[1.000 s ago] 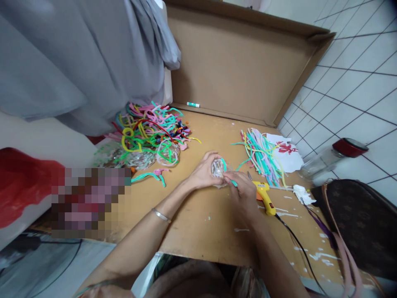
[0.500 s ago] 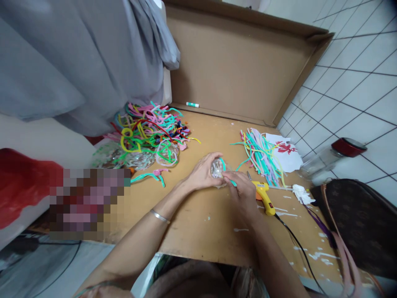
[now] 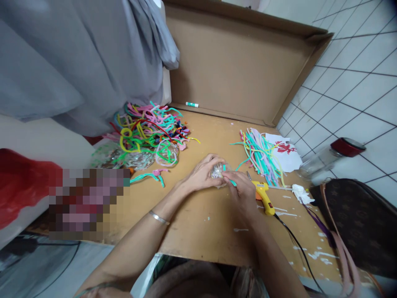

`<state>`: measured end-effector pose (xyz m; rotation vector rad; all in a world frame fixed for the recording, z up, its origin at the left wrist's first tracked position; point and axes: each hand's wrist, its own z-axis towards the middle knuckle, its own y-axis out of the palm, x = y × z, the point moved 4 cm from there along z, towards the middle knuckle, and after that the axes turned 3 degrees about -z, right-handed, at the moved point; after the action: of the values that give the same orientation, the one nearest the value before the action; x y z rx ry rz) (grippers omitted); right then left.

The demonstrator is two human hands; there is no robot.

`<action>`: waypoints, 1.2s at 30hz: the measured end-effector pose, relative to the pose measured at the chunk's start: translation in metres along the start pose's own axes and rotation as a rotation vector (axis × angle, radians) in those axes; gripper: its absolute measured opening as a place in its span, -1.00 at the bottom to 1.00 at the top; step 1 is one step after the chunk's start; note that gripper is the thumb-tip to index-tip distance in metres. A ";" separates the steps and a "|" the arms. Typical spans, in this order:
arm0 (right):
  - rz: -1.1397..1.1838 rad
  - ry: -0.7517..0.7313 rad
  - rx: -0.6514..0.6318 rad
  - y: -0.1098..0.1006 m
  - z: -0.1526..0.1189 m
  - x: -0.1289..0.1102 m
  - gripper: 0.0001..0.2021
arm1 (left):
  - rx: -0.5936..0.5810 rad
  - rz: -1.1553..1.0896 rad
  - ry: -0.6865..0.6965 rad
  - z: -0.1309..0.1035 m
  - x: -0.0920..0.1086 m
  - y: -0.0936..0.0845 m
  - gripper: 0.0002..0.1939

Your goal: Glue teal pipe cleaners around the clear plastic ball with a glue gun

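Brown tabletop, cardboard upright along far edge. Left hand curled around clear plastic piece, mid-table; right hand pinches turquoise strip against it. Yellow glue gun lies just right of right hand.

A: How is the tabletop lit?
B: Moderately, by diffuse light; soft shadow darkens the left side of the cardboard.
A: Picture quality?
B: Fine detail soft; wide-angle stretching towards edges; upper-right corner dark; lower-left patch pixelated.
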<state>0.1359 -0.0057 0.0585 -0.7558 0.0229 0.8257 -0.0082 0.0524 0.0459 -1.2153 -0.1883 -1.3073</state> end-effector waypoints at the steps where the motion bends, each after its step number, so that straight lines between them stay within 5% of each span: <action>1: 0.001 -0.004 -0.003 0.000 0.000 0.000 -0.77 | -0.001 0.000 0.003 0.000 0.000 0.000 -0.48; 6: 0.002 0.002 -0.014 0.000 -0.002 0.002 -0.77 | -0.004 -0.037 0.017 0.000 0.003 -0.002 -0.45; 13: 0.001 0.029 -0.006 -0.001 0.000 0.002 -0.76 | -0.051 0.004 0.011 0.000 0.001 0.003 -0.10; 21: 0.019 0.025 0.001 -0.001 0.002 0.001 -0.78 | 0.031 0.027 0.094 -0.002 0.000 0.008 -0.29; 25: 0.003 0.099 0.001 -0.009 0.006 0.005 -0.74 | 0.127 -0.031 -0.050 -0.001 -0.014 0.007 -0.29; 29: -0.249 0.288 0.125 -0.035 -0.013 0.031 -0.71 | 0.202 -0.232 -0.290 -0.001 -0.031 0.003 -0.20; 32: -0.586 0.366 0.128 -0.049 -0.040 0.050 -0.60 | 0.238 -0.344 -0.344 -0.001 -0.034 0.000 -0.19; 36: -0.894 0.569 -0.163 -0.049 -0.062 0.065 -0.47 | 0.229 -0.373 -0.340 0.000 -0.031 0.002 -0.20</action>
<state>0.2299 -0.0228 0.0229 -1.0160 0.1176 -0.2526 -0.0175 0.0711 0.0230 -1.2333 -0.8210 -1.3406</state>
